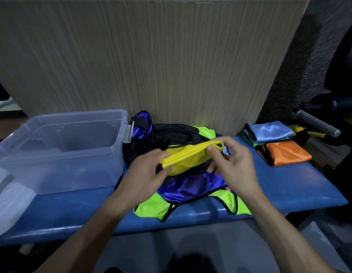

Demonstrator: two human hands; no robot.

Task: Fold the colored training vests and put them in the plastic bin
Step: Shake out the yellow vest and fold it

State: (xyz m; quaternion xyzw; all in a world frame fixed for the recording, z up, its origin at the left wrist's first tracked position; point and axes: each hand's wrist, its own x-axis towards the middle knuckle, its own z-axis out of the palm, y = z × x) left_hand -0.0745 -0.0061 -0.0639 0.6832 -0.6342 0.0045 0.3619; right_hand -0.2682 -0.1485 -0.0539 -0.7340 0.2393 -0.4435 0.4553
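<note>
Above the vest pile at mid-tabletop (289, 186), the left hand (145, 172) and right hand (236, 158) each pinched an end of the yellow vest (183, 157), folding apparently underway. Next likely came flattening it, then carrying it left into the plastic bin (72, 123).

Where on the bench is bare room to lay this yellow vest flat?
Bare bench lies in front of the plastic bin, and between the vest pile and the orange vest. The middle, under both hands, is crowded.
</note>
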